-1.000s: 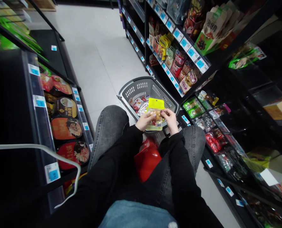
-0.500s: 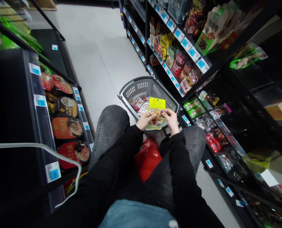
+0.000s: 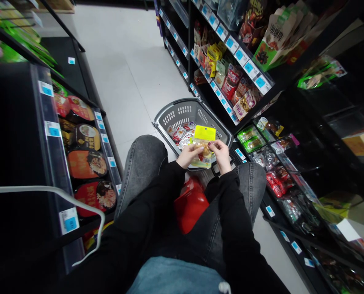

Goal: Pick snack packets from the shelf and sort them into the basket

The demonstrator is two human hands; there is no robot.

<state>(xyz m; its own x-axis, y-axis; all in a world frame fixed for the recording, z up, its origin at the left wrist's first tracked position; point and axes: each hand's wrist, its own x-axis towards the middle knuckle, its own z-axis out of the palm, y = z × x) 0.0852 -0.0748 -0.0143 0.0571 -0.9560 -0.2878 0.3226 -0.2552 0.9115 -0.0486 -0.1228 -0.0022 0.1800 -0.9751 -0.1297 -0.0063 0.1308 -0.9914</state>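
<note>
Pinching a snack packet point(image 3: 205, 152) over a gray basket point(image 3: 197, 108), left hand point(image 3: 188, 155) on one side, right hand point(image 3: 222, 155) on the other, each grip's closed on it. Bunch of little packets point(image 3: 179, 134) down in there too.

Underfoot: smooth pale-grey tiled floor point(image 3: 120, 49).
Left side: black metal shelving rack point(image 3: 42, 108), rectangular white-and-blue price tags point(image 3: 52, 129) along its front edge.
Right side: black tiered shelving unit point(image 3: 190, 43), front edges similarly tagged.
Light: palest on the floor, dim in back corners.
</note>
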